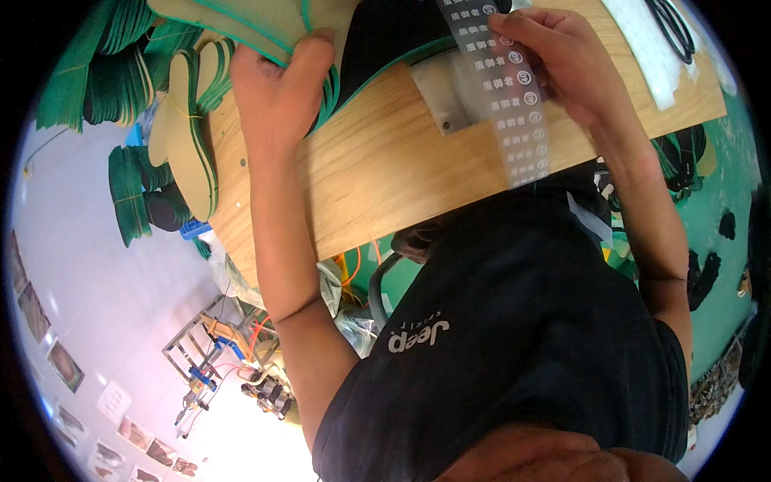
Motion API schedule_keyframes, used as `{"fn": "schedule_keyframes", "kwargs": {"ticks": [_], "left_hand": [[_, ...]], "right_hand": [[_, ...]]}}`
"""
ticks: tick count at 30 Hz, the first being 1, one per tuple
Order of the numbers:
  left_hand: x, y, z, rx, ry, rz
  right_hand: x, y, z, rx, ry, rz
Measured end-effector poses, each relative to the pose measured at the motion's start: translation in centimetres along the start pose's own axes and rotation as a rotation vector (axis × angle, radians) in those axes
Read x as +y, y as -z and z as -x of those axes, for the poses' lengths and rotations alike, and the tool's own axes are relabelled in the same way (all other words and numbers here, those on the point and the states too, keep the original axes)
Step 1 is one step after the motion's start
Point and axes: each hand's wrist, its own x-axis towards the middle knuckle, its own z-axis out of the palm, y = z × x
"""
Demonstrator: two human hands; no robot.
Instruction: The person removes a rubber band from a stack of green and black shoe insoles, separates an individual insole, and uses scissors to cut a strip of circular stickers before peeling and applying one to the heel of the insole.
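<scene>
My left hand (277, 88) presses on a stack of tan insoles with green edges (241, 24) at the far left of a wooden table (385, 169); its thumb lies on the top insole. A black insole (393, 32) sits just right of that hand. My right hand (562, 64) pinches a long clear strip of printed round labels (518, 112), which hangs down over the table. A small grey metal plate (442, 96) is fixed to the table beside the strip.
Tied bundles of green-edged insoles (120, 56) are piled left of the table, with a tan bundle (181, 128) at its edge. A white sheet (642, 48) and black rings (673, 28) lie at the table's right end. Below are a green floor (715, 209) and a wired metal frame (213, 345).
</scene>
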Motion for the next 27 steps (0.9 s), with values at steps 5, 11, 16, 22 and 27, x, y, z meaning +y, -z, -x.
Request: {"fn": "schedule_keyframes", "kwargs": {"ticks": [5,11,16,22,27], "left_hand": [[-0.5,-0.2,0.8,-0.145,0.049,-0.037],[3.2,-2.6,0.7,-0.315,-0.229,-0.288],[2.8,-2.5,0.9,-0.327,-0.28,-0.316],[2.8,-2.3,0.7,-0.293,-0.336,-0.421],[3.2,-2.1,1.0,-0.203,-0.208,-0.276]], "right_hand": [[4.6,1.2,-2.2,-0.184,0.285,-0.041],[4.7,0.7,-1.5,-0.138,0.297,-0.078],[5.2,1.6,-1.5,-0.208,0.309,-0.097],[5.7,0.9,-1.3,-0.144,0.356,-0.161],[6.3,3.9,-1.8,0.045,0.372,-0.57]]}}
